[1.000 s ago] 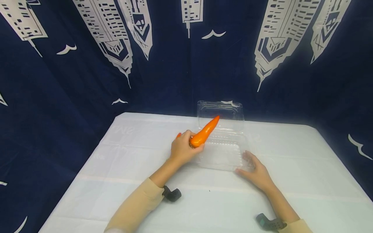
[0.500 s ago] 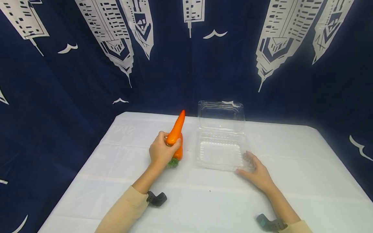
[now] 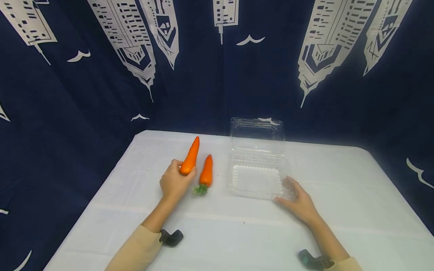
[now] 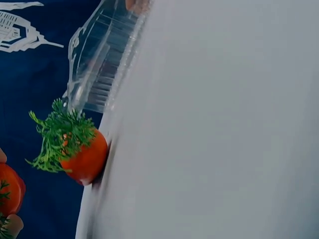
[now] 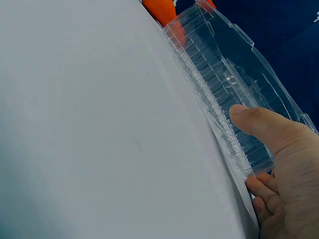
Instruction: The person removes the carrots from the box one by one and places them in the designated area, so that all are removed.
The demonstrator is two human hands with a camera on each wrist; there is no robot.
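My left hand [image 3: 174, 182] grips an orange carrot [image 3: 190, 158] by its thick end, its tip pointing away. At the left edge of the left wrist view the held carrot [image 4: 11, 189] shows only in part, between fingertips. A second carrot [image 3: 206, 173], with green leaves, lies just right of that hand on the table. My right hand [image 3: 300, 203] holds the front right corner of a clear plastic clamshell box [image 3: 255, 178]. Its thumb [image 5: 244, 113] lies against the front wall and the other fingers bend round the side. The box's lid [image 3: 257, 131] stands raised at the back.
A white cloth covers the table [image 3: 217, 233]. Behind it hangs a dark blue curtain [image 3: 203, 86] with white building prints. Each wrist wears a dark camera mount, seen on the left [image 3: 171, 238] and on the right [image 3: 313, 260].
My left hand has moved left with its carrot, away from the box and past the second carrot, which now shows whole. The right hand and box stay put.
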